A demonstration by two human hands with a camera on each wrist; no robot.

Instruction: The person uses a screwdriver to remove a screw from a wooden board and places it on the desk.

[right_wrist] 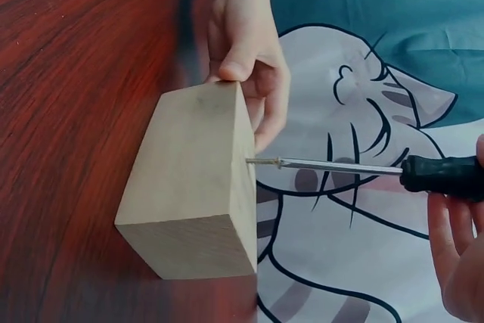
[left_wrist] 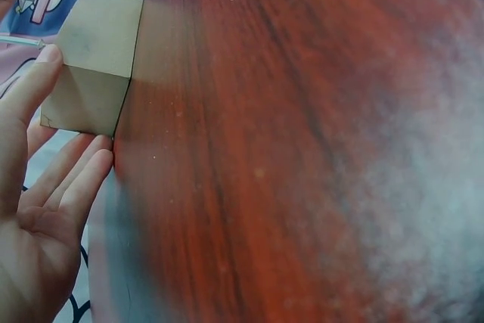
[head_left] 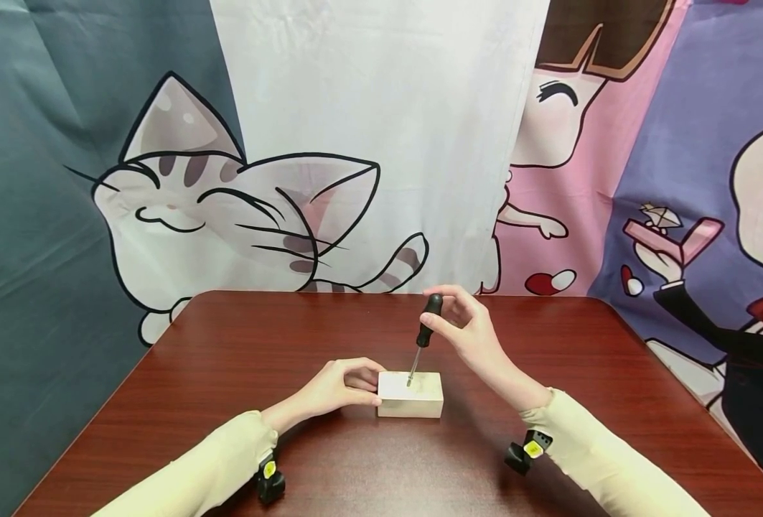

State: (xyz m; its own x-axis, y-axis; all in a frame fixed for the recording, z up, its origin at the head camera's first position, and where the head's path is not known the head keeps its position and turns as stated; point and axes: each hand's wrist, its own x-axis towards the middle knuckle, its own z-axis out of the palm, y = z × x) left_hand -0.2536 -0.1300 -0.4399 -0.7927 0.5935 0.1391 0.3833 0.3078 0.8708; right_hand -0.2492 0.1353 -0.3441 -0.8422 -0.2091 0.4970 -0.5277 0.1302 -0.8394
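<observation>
A pale wooden block (head_left: 410, 408) lies on the table, and my left hand (head_left: 337, 388) steadies its left end between thumb and fingers. From its top face a small screw (right_wrist: 261, 160) sticks out, seen in the right wrist view. My right hand (head_left: 474, 330) grips the black handle of a screwdriver (head_left: 425, 334) by thumb and fingers. The screwdriver leans slightly, and its tip meets the screw head. In the left wrist view, the left thumb lies at the top edge of the block (left_wrist: 106, 35) while the fingertips are lower down its end.
The reddish-brown wooden table (head_left: 278, 323) extends around the block on all sides. Behind its far edge hangs a cloth backdrop (head_left: 381, 86) with a cartoon cat and figures. A black wrist camera (head_left: 270, 482) sits on the left wrist, and another black wrist camera (head_left: 520, 457) on the right.
</observation>
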